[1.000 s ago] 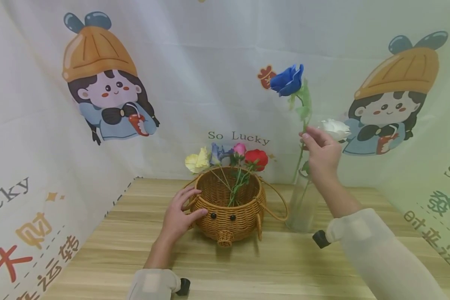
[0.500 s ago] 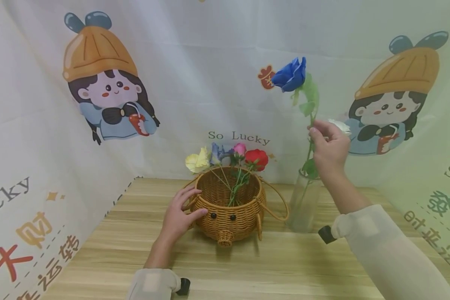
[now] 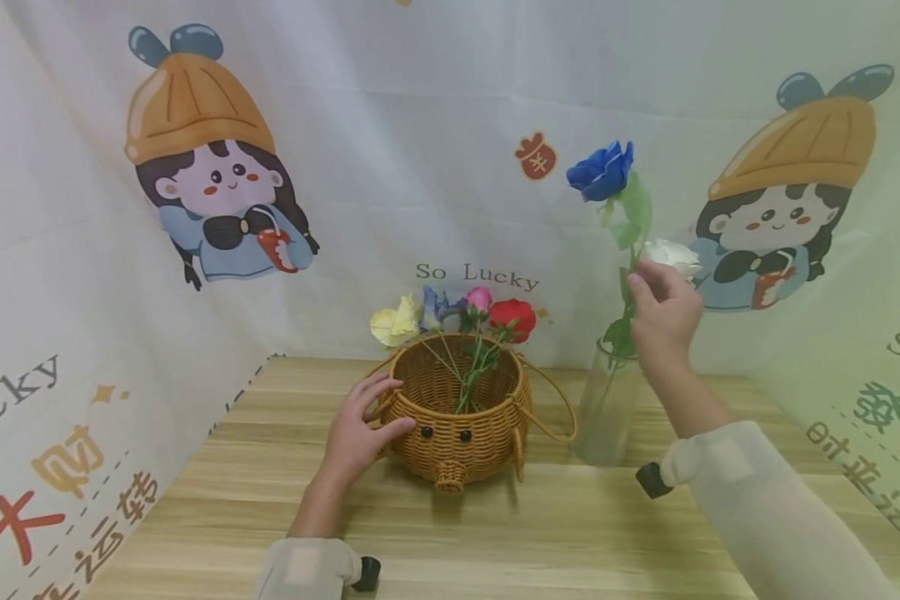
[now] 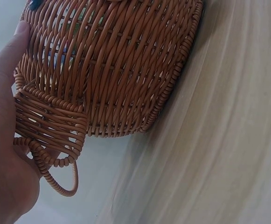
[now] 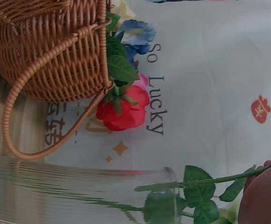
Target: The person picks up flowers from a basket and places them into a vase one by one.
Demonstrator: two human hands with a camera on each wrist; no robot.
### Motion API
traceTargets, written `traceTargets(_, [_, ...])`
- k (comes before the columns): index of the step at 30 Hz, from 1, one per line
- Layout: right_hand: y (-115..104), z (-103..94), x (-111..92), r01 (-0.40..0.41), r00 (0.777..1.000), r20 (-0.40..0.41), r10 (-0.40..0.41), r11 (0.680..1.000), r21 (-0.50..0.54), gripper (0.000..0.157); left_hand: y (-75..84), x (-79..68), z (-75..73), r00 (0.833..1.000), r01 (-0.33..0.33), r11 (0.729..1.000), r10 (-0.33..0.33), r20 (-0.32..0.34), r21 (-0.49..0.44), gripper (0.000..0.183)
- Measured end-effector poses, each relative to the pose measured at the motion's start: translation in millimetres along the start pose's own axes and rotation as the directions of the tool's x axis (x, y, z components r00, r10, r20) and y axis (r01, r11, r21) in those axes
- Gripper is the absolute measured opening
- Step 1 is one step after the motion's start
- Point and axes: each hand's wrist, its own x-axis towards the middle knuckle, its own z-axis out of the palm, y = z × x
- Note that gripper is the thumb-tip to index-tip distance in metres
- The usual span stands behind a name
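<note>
My right hand [image 3: 667, 312] pinches the green stem of a blue rose [image 3: 602, 172] above a tall clear glass vase [image 3: 603, 417]. In the right wrist view, the lower end of that rose stem [image 5: 205, 181] overlaps the vase mouth; I cannot tell whether it is inside or in front. A white rose [image 3: 673, 258] stands in the vase, partly behind the hand. My left hand [image 3: 360, 425] holds the left rim of a brown wicker basket [image 3: 453, 450] with an animal face, thumb on the front. In the left wrist view the fingers are mostly hidden behind the basket ear [image 4: 51, 123].
In the basket stand a yellow flower [image 3: 394, 322], a blue-violet flower [image 3: 437, 308], a pink bud [image 3: 479, 297] and a red rose [image 3: 513, 318]. The basket handle [image 3: 562, 400] loops toward the vase. A printed cloth [image 3: 382, 167] hangs behind the wooden table [image 3: 435, 550].
My right hand has moved right with the blue rose, rising a little and then lowering, so the stem is now over the vase mouth. The left hand and basket have stayed still.
</note>
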Motion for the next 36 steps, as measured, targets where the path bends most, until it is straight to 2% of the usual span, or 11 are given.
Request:
traceTargets(8, [21, -2.0, -8, -0.032, 0.999, 0.009, 0.032, 0.997, -0.067, 0.025, 0.3, -0.1, 1.0, 1.000, 0.009, 1.000, -0.009, 0.001, -0.015, 0.060])
traceTargets(13, [31, -2.2, -15, 0.005, 1.000, 0.023, -0.002, 0.994, -0.106, 0.025, -0.5, 0.0, 1.3, 1.000, 0.014, 1.000, -0.014, 0.001, -0.012, 0.059])
traceTargets(19, [39, -2.7, -20, 0.041, 0.999, 0.009, -0.040, 0.989, -0.140, 0.023, -0.3, -0.5, 1.7, 1.000, -0.011, 1.000, 0.010, -0.011, -0.009, 0.056])
traceTargets(36, [50, -2.5, -29, 0.100, 0.993, -0.050, -0.106, 0.990, -0.097, 0.018, -0.8, 0.2, 1.5, 1.000, -0.010, 1.000, 0.010, -0.005, -0.026, 0.057])
